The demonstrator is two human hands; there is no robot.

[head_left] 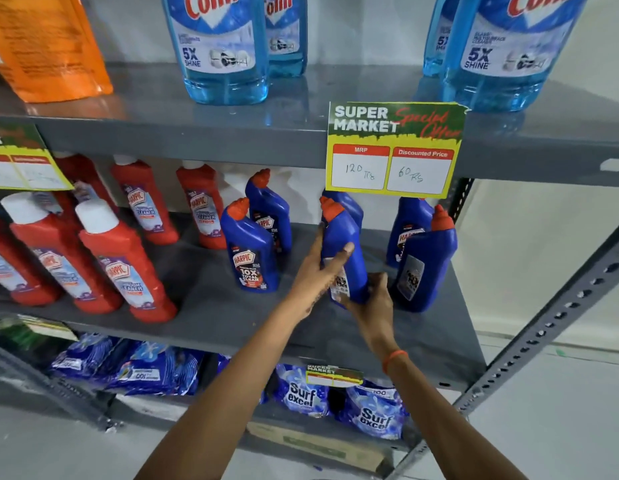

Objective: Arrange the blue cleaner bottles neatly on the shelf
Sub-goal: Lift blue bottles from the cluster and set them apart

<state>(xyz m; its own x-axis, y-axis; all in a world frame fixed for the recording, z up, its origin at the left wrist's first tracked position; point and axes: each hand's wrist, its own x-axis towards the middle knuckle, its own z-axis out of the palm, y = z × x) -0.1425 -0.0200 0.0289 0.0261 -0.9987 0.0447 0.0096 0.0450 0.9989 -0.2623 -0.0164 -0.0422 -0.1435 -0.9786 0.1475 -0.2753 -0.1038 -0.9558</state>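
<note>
We hold one blue cleaner bottle [344,244] over the middle shelf [232,317], back label (with its code) toward us. Our left hand [322,268] wraps its side; our right hand [374,296] cups its base.

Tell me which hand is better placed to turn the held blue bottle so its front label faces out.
Probably the left hand: it wraps the Harpic bottle at mid-body, while the right hand only supports its base.

glossy plastic blue bottle [346,244], matt metal shelf [211,313]
</note>
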